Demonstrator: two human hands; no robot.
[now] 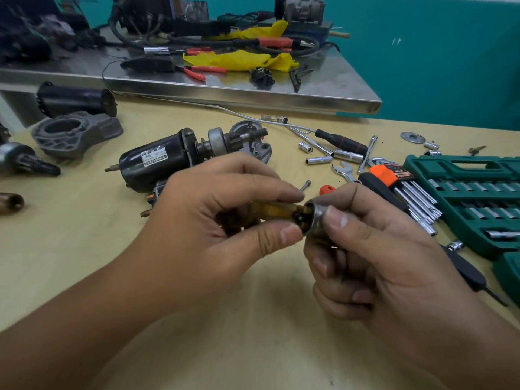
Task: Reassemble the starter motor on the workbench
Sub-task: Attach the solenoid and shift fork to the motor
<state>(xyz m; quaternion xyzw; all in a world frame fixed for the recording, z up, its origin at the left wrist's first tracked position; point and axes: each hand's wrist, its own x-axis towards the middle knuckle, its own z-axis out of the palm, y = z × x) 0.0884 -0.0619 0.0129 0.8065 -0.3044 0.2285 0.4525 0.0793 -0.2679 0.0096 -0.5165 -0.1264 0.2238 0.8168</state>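
Amber, translucent and greasy-looking, the small cylindrical part point(274, 211) is held above the middle of the pale wooden bench point(84, 263). The left hand point(213, 209) pinches it between thumb and curled fingers, while the right hand point(363, 249) grips a short chrome metal cap point(315, 219) between thumb and forefinger, its open mouth touching the amber part's dark end (whether the two are seated together cannot be told).

Behind the hands, toward the bench's far side, lies the starter motor point(157, 161), a black, smooth cylinder with a white label, its grey pinion end pointing right beside a cast aluminium end housing point(253, 142). The left hand hides part of the motor's near end. At the far left corner sit a ribbed grey cast housing point(73, 135) and a black tubular casing point(76, 101).

Along the right edge rests an open green socket case point(472, 198) with rows of shiny sockets, next to a set of hex keys point(405, 187) in an orange holder. Between case and motor lie three loose chrome sockets, one open-ended spanner point(344, 171) and a black-handled driver point(340, 140).

A steel shelf point(253, 91) along the far edge carries crumpled yellow cloth point(239, 59) and red-handled pliers point(202, 70).
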